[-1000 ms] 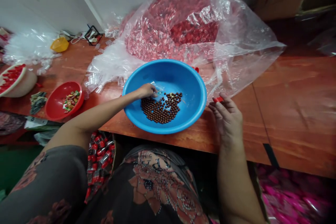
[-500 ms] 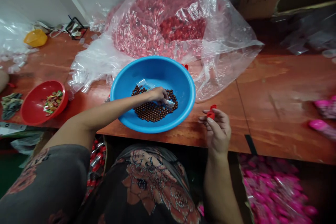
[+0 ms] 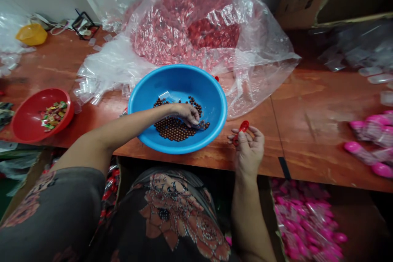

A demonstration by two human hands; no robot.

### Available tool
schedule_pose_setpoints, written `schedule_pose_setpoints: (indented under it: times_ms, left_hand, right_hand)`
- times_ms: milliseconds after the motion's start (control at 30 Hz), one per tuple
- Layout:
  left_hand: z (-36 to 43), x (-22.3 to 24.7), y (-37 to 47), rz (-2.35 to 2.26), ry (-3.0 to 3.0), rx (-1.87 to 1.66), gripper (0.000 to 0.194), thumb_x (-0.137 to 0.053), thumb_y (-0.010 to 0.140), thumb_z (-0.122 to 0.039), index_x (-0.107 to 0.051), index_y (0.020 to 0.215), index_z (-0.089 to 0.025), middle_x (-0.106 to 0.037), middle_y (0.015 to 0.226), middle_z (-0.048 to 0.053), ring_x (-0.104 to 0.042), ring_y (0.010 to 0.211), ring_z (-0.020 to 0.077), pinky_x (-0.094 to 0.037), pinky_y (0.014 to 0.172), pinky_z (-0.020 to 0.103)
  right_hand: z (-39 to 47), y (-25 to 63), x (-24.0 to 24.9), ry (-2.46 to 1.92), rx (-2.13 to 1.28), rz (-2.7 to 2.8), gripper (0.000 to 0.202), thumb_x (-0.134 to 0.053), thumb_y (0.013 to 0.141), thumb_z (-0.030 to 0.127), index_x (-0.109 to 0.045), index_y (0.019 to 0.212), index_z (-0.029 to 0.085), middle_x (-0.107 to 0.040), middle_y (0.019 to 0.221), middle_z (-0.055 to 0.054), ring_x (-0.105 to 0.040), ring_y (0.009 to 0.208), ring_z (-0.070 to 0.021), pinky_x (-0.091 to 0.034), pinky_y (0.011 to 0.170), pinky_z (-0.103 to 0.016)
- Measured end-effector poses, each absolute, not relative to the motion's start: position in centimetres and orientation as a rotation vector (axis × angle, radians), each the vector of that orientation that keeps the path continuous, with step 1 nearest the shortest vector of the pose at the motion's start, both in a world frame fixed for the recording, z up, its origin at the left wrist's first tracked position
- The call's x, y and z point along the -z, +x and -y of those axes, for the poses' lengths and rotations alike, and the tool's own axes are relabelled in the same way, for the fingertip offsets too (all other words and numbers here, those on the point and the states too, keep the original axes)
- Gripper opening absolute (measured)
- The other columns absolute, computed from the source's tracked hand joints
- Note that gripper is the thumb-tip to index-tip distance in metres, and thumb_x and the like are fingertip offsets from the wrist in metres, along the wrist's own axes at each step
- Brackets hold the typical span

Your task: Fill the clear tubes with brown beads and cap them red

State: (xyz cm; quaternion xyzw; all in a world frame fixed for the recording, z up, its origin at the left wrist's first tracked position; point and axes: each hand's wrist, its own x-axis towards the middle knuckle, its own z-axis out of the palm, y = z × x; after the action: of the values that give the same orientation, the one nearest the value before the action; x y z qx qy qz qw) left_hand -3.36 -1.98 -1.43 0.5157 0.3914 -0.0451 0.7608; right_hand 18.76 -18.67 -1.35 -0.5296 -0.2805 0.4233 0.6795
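My left hand (image 3: 188,114) is down inside the blue basin (image 3: 217,125), its fingers closed on a small clear container (image 3: 202,125) that has brown balls in and around it. Brown balls (image 3: 175,130) cover the bottom of the basin, and another clear piece (image 3: 165,95) lies at its far side. To the right of the basin, just above the table edge, my right hand (image 3: 250,147) holds a shiny red plastic piece (image 3: 244,126) between thumb and fingers. A second bit of red shows lower, beside the fingertips.
Behind the basin lies a big clear bag of red pieces (image 3: 211,28). Clear containers (image 3: 98,75) and a red bowl of wrapped sweets (image 3: 23,120) are at the left. Pink-capped tubes (image 3: 374,129) lie at the right; a box of pink pieces (image 3: 307,221) stands below the table edge.
The clear container in my left hand has tilted and now has brown balls at it. The red piece in my right hand has turned more upright. The whole view has shifted slightly.
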Motion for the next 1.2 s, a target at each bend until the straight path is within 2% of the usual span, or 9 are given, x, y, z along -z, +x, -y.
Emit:
schedule_pose_setpoints:
  times_ms: [100,200,333,433,600,800,867,1033,1200]
  left_hand:
    - [2.0,1.2,-3.2,-0.779,1.024,0.048,0.026,-0.085,0.056,-0.014,-0.069,0.077,-0.017,-0.069,0.072,0.0,-0.068,0.073,0.0145,-0.057,0.077,0.033]
    - [2.4,-0.6,-3.0,-0.734,0.966,-0.023,0.03,-0.084,0.058,-0.011,-0.071,0.083,-0.018,-0.068,0.075,0.0,-0.068,0.073,0.0149,-0.057,0.08,0.035]
    - [3.8,-4.1,-4.3,-0.651,0.988,-0.13,0.041,-0.081,0.064,-0.009,-0.074,0.103,-0.02,-0.072,0.092,0.005,-0.069,0.082,0.0174,-0.057,0.083,0.037]
    - [5.4,-6.1,-6.0,-0.623,0.963,-0.273,0.038,-0.08,0.068,-0.012,-0.074,0.105,-0.02,-0.073,0.099,0.007,-0.069,0.086,0.0172,-0.056,0.085,0.037]
    - [7.9,-7.2,-7.8,-0.694,0.909,-0.466,0.033,-0.08,0.067,-0.008,-0.073,0.099,-0.015,-0.072,0.098,0.006,-0.068,0.085,0.0148,-0.054,0.088,0.037]
    - [9.8,-8.5,-8.6,-0.776,0.953,-0.586,0.032,-0.08,0.068,-0.013,-0.072,0.099,-0.013,-0.072,0.099,0.007,-0.066,0.086,0.0143,-0.053,0.088,0.036]
    - [10.4,-8.8,-8.9,-0.823,0.987,-0.62,0.032,-0.08,0.069,-0.016,-0.071,0.1,-0.013,-0.071,0.097,0.006,-0.066,0.085,0.0143,-0.053,0.087,0.036]
    - [12.1,-8.5,-9.0,-0.878,1.133,-0.696,0.032,-0.078,0.071,-0.021,-0.072,0.102,-0.015,-0.072,0.102,0.007,-0.066,0.093,0.0163,-0.05,0.091,0.036]
    - [13.7,-8.2,-8.6,-0.892,1.212,-0.789,0.033,-0.074,0.075,-0.025,-0.071,0.108,-0.017,-0.073,0.109,0.008,-0.066,0.1,0.018,-0.048,0.097,0.037]
  right_hand:
    - [18.6,18.6,0.8,-1.177,-0.958,0.669,0.061,-0.075,0.079,0.034,-0.046,0.133,0.029,-0.072,0.087,0.002,-0.069,0.062,-0.0121,-0.057,0.057,-0.026]
    - [18.7,18.3,0.3,-1.171,-0.97,0.716,0.064,-0.072,0.082,0.033,-0.044,0.139,0.033,-0.07,0.09,0.003,-0.07,0.067,-0.013,-0.06,0.061,-0.029]
    - [18.9,18.0,-0.4,-1.159,-0.941,0.781,0.049,-0.07,0.084,0.033,-0.055,0.131,0.031,-0.069,0.092,0.002,-0.072,0.077,-0.0148,-0.06,0.071,-0.033]
    - [18.6,17.7,-1.0,-1.156,-0.89,0.828,0.04,-0.07,0.085,0.033,-0.062,0.123,0.027,-0.072,0.09,0.001,-0.072,0.083,-0.0147,-0.057,0.079,-0.032]
    - [17.3,16.0,-2.4,-1.119,-0.937,0.864,0.042,-0.075,0.08,0.03,-0.064,0.121,0.026,-0.073,0.096,-0.002,-0.069,0.088,-0.0128,-0.053,0.07,-0.023]
    - [15.6,13.3,-5.4,-1.051,-1.016,0.87,0.057,-0.077,0.077,0.03,-0.054,0.129,0.031,-0.069,0.096,0.002,-0.067,0.075,-0.0108,-0.058,0.067,-0.025]
    - [15.0,12.6,-6.3,-1.012,-1.039,0.869,0.053,-0.078,0.075,0.028,-0.055,0.123,0.032,-0.066,0.094,0.004,-0.068,0.075,-0.0109,-0.061,0.069,-0.027]
    - [13.9,10.7,-7.1,-0.948,-1.143,0.832,0.026,-0.078,0.075,0.031,-0.06,0.093,0.025,-0.067,0.092,0.003,-0.071,0.085,-0.0129,-0.062,0.08,-0.031]
    - [14.3,9.2,-6.5,-1.048,-1.075,0.887,0.024,-0.082,0.072,0.032,-0.068,0.09,0.023,-0.071,0.083,0.004,-0.069,0.074,-0.0104,-0.058,0.075,-0.026]
